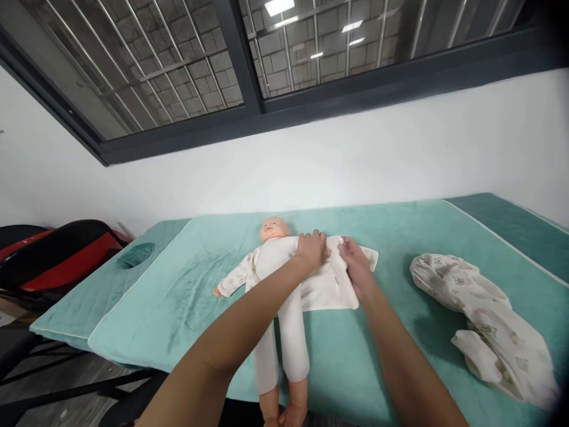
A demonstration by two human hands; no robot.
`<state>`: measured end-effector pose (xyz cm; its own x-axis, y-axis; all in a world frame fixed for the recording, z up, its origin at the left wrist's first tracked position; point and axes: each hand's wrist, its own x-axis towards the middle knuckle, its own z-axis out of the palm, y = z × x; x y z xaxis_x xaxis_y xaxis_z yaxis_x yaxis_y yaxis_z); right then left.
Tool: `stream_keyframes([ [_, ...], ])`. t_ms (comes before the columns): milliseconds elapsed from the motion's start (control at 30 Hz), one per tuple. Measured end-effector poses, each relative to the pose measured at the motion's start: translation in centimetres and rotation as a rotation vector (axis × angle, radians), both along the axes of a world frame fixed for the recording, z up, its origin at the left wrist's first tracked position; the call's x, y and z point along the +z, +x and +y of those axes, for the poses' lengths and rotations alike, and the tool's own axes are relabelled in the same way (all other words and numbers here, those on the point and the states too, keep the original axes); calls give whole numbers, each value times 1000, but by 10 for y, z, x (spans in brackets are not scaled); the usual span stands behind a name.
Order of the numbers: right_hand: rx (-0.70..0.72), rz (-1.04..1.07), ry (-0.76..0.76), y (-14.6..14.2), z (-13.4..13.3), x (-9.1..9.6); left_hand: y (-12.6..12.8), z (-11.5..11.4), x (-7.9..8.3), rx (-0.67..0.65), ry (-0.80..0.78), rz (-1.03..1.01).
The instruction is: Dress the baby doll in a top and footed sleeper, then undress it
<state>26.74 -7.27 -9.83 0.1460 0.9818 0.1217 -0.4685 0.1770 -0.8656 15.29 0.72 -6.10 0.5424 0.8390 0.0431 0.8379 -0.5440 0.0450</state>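
The doll (pixel 276 261) lay on its back along the middle of the massage bed (pixel 400 237), head towards the wall and feet towards the person. Its long axis ran almost straight away from them, tipped a little to the left at the far end. A white garment (pixel 329 289) was open beneath it, with one panel spread flat on the bed on the person's right side of the body.

Both hands met at that panel's upper edge, near the doll's shoulder. The left hand (pixel 312 249) reached across the chest and rested knuckles-up on the cloth with its fingers curled under; I could not tell whether they gripped anything. The right hand (pixel 356 271) lay just beside it, touching it, its fingertips gathered on a fold of the white garment. The right hand was nearer the loose panel and the left was nearer the torso.

The doll's arm on that side was hidden under the hands and cloth. The other arm, in a patterned sleeve, stretched out to the left. The feet were cut off at the bottom of the view.

Well apart to the right lay a crumpled patterned cloth (pixel 484 320). At the bed's left end there was a face hole (pixel 136 255).
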Motion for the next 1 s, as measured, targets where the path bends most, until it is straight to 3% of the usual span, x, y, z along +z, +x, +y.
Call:
stream_keyframes([
  [133, 250, -91, 115, -16, -4, 3, -4, 7, -1, -84, -132, -227],
  [267, 426, -77, 144, -13, -8, 5, -35, 21, 18, -160, -203, -467],
  [333, 615, -94, 157, -17, -14, 7, -56, 28, 29, -141, -194, -545],
  [433, 1009, -131, 221, -27, -26, 13, -90, 31, 40, -64, -145, -611],
  [500, 1162, -148, 239, -31, -32, 16, -111, 27, 41, -4, -109, -635],
  [567, 1121, -142, 221, -29, -33, 15, -128, 18, 40, 51, -62, -664],
  [733, 630, -242, 164, -18, -22, 6, -149, -26, 28, 136, 76, -757],
  [867, 560, -539, 159, -29, -21, -3, -147, -80, 13, 186, 125, -629],
  [1000, 426, -726, 280, -48, -38, -9, -138, -124, 3, 162, 117, -484],
])
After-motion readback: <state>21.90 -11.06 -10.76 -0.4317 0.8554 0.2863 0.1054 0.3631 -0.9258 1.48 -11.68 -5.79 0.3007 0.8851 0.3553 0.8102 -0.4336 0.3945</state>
